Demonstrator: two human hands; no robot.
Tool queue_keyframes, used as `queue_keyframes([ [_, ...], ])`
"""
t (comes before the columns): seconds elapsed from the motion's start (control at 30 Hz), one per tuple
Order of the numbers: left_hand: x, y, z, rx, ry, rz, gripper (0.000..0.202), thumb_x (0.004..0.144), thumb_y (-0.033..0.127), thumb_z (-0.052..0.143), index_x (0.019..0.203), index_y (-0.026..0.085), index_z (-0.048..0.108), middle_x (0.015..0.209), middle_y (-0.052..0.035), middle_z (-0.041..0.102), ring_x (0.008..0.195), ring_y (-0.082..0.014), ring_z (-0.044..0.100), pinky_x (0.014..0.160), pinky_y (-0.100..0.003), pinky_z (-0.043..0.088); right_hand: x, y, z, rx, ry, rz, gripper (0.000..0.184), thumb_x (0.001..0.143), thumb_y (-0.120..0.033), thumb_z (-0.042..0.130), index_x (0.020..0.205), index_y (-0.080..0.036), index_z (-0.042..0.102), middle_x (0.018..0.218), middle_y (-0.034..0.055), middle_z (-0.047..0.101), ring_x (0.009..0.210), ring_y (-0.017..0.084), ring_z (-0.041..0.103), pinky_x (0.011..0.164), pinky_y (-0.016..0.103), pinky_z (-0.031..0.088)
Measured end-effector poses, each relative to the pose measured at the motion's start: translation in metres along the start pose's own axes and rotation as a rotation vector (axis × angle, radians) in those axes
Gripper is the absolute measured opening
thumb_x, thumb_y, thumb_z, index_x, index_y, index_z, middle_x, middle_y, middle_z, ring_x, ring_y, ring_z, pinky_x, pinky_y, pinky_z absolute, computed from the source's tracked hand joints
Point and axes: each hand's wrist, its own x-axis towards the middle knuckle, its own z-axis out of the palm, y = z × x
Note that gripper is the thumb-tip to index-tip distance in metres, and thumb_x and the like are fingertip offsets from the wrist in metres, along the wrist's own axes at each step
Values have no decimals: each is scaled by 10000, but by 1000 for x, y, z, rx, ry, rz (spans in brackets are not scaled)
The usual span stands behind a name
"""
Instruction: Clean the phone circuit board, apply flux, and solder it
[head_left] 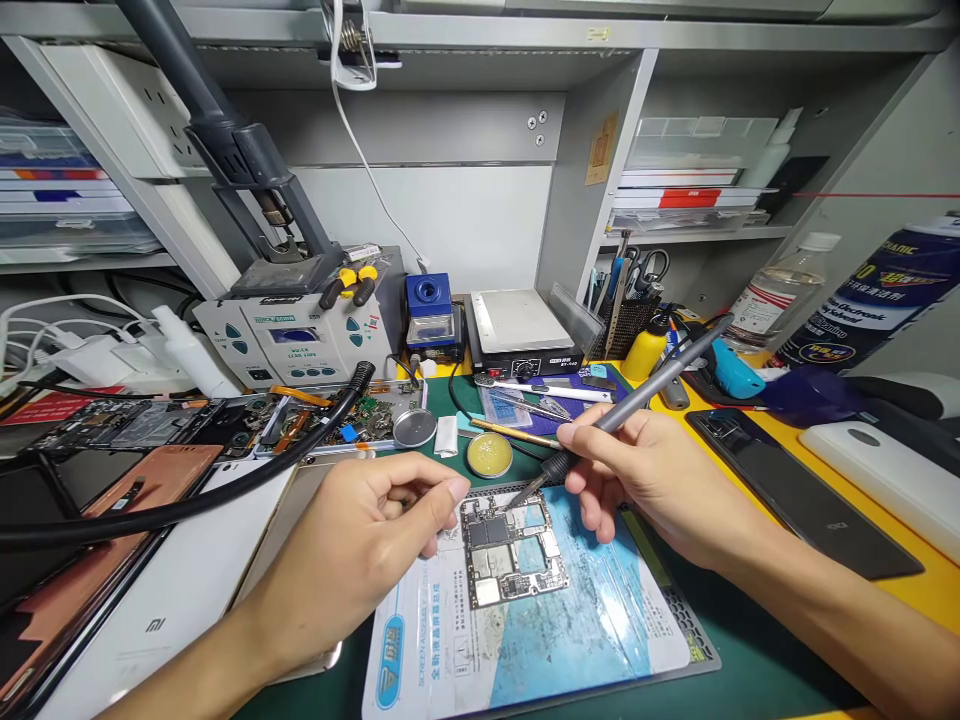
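Observation:
My right hand (630,465) grips a soldering iron (637,392) with a grey handle, black grip and tapered metal tip. Its tip reaches down to the upper edge of a phone logic board (491,562). Beside the board's left upper corner is my left hand (382,515), its fingers curled in and the thumb against them; what they hold, if anything, is hidden. Under the board lies a blue and white plastic-covered pad (585,620) with printed text. Just behind sit an open tin of yellowish paste (490,455) and its round lid (415,428). A thin gold-coloured tool (514,433) lies past the tin.
At the back stand a rework station (300,340), a blue iron holder (429,300) and a flat heating plate (517,320). A black hose (225,505) crosses over phone parts on the left. Bottles (780,290) and a dark phone (810,500) occupy the right.

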Motion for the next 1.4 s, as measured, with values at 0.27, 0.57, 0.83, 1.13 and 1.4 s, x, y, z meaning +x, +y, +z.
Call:
queue_keyframes([
  [0.27,0,1,1,-9,4,18,241,904,380,668,756,224,776,658,19,712,534,-75,610,534,-116,515,-1,-1,0,-13,8,6,297,872,-356,800,741,-169,609,584,19,695,379,147,635,351,220,538],
  [0.57,-1,-1,-1,2,3,10,250,908,392,665,752,227,768,659,22,705,531,-73,616,529,-117,507,-1,-1,-1,-26,4,2,303,881,-365,789,739,-170,606,582,17,693,380,146,636,352,219,538],
  [0.83,0,1,-2,14,-5,-5,248,909,392,663,764,225,775,677,15,714,549,-81,623,543,-129,514,-2,-2,0,-2,2,5,293,866,-342,803,742,-169,602,577,10,691,375,144,632,348,219,536],
  [1.13,-2,1,0,-1,-16,-23,269,924,412,658,780,213,769,679,10,703,555,-95,618,553,-161,523,-3,-2,1,-12,6,7,291,881,-352,794,753,-172,604,589,13,694,380,142,633,353,217,536],
  [1.4,0,1,0,-7,-10,-20,256,916,404,666,769,221,770,675,14,704,557,-89,609,552,-146,519,-1,-2,1,-9,3,2,300,881,-358,794,745,-167,607,590,21,699,380,143,636,355,218,541],
])
